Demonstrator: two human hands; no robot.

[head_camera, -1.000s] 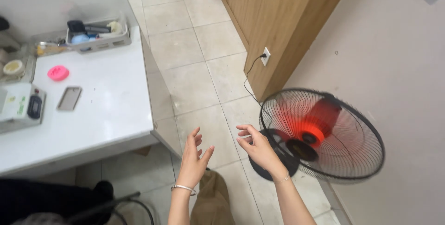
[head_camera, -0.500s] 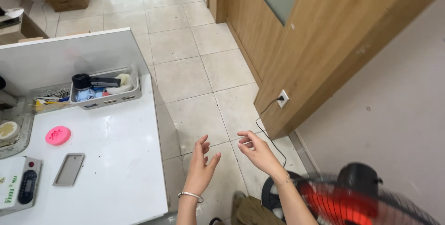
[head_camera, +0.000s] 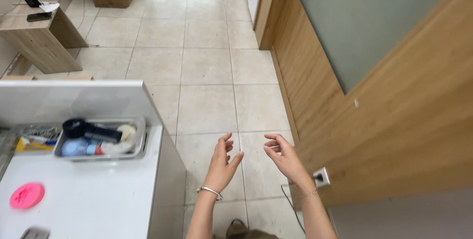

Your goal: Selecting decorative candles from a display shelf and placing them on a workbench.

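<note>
Both hands empty, raised over the tile floor (head_camera: 207,66); left hand (head_camera: 222,162) open, fingers spread and loosely curled, bracelet (head_camera: 209,191) on the wrist; right hand (head_camera: 283,157) half-curled, gripping nothing — thin chain at its wrist. Nearest thing: wall socket (head_camera: 321,177) with a plug, just beside the right wrist; cord (head_camera: 291,204) drops to the floor. White table (head_camera: 98,199) on the left — tray (head_camera: 140,143) of clutter, pink disc (head_camera: 26,195).

Both hands raised, holding nothing

The left hand (head_camera: 222,161) and right hand (head_camera: 283,157) hovered close together, palms facing, fingers (head_camera: 226,139) loosely curled, forearms reaching forward.
</note>
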